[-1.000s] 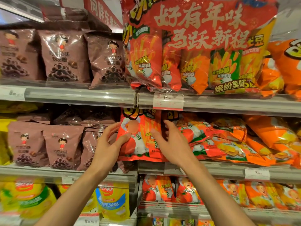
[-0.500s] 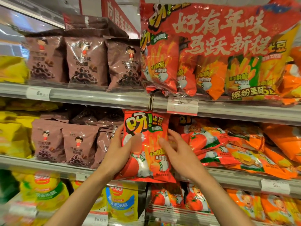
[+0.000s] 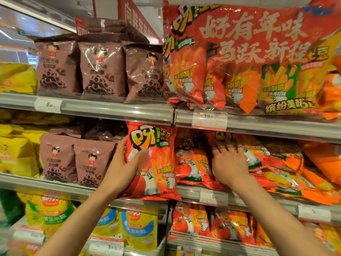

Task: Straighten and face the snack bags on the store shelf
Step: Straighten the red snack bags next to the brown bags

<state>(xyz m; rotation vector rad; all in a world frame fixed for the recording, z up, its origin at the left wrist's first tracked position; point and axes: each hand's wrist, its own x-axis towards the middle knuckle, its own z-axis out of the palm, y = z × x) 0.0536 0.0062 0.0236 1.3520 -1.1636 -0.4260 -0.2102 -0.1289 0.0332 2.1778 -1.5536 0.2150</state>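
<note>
A red potato-stick snack bag (image 3: 158, 163) stands upright and face-forward at the front of the middle shelf (image 3: 258, 202). My left hand (image 3: 125, 167) grips its left edge, thumb across the front. To its right a second red bag (image 3: 191, 163) leans back, and several orange and red bags (image 3: 276, 174) lie slumped on their backs. My right hand (image 3: 228, 159) reaches into that pile with straight fingers pressing on a red bag behind; the fingertips are partly hidden in shadow.
Brown chocolate-ring bags (image 3: 77, 159) stand left of the red bag, yellow bags (image 3: 16, 154) further left. The shelf above (image 3: 110, 108) carries more brown bags and a big red multipack (image 3: 249, 58). The lower shelf holds yellow corn-snack bags (image 3: 138, 228) and red bags (image 3: 203, 222).
The red bag went from both hands pulling it forward to standing upright under the left hand alone. My right hand let go and moved right into the slumped bags. The view shifted left.
</note>
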